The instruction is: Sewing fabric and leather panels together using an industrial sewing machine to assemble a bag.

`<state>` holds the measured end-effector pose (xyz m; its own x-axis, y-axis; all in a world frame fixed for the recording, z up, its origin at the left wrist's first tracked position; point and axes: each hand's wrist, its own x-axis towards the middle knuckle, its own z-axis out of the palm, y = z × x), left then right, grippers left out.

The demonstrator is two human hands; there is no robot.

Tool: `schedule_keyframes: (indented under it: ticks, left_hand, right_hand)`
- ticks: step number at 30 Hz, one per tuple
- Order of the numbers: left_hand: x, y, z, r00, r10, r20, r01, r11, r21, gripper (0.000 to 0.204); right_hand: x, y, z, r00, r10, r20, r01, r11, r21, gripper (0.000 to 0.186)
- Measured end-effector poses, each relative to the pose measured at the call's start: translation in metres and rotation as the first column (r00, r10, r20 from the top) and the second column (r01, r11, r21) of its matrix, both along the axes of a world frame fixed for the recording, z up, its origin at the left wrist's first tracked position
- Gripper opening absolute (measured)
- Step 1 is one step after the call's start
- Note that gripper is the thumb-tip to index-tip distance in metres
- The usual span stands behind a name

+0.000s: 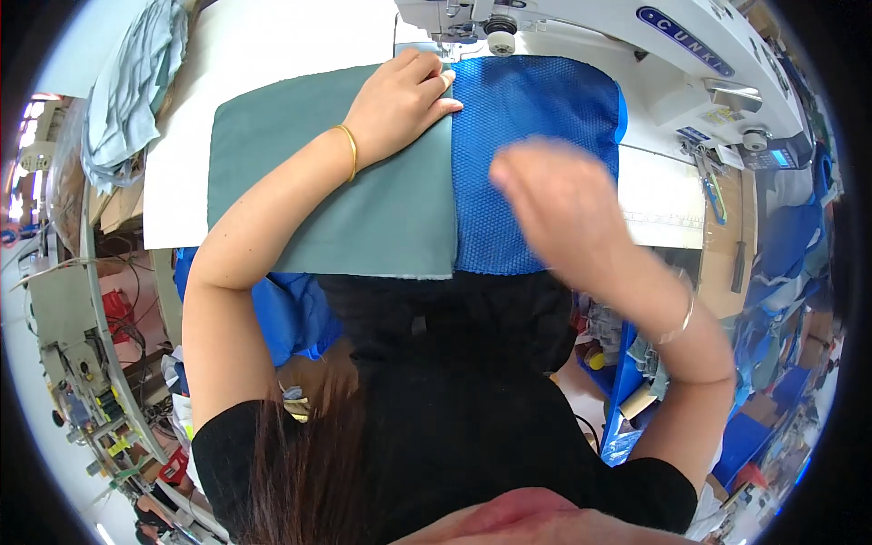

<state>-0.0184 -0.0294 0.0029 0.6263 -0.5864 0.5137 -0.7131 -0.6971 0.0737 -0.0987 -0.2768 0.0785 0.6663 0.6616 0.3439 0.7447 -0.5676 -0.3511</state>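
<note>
A grey-green fabric panel [336,200] lies flat on the white sewing table, its straight right edge meeting or overlapping a blue textured fabric piece [509,100]. My left hand [404,100] rests on the grey-green panel close to the needle area of the sewing machine [581,23]. Its fingers are curled, and the thumb and fingertips grip the panel at that edge. Over the lower part of the blue piece hovers my right hand [563,195], smeared by motion. Whether its fingers hold anything cannot be made out.
Grey fabric pieces [136,91] hang in a stack at the far left. Scissors or snips [710,186] lie at the table's right side, near a dark slim tool [738,265]. Blue cloth [291,313] hangs below the front edge, beside my lap.
</note>
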Motion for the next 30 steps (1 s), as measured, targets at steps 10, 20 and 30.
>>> schedule_keyframes:
  ticks: [10, 20, 30]
  left_hand:
    - [-0.005, -0.007, -0.006, 0.999, 0.008, 0.043, -0.006, 1.000, -0.030, 0.033]
    - [-0.006, -0.008, -0.006, 0.998, 0.034, 0.047, -0.031, 0.997, -0.070, 0.025]
    - [-0.008, -0.009, -0.002, 0.999, 0.045, -0.010, -0.045, 0.999, -0.012, 0.031]
  right_hand:
    - [0.135, 0.008, -0.044, 0.931, -0.305, 0.202, 0.364, 0.825, -0.432, 0.044]
    - [0.142, 0.019, -0.037, 0.949, -0.300, -0.095, 0.261, 0.920, -0.294, 0.039]
    - [0.152, 0.016, -0.064, 0.958, -0.259, -0.126, 0.258, 0.966, -0.017, 0.040]
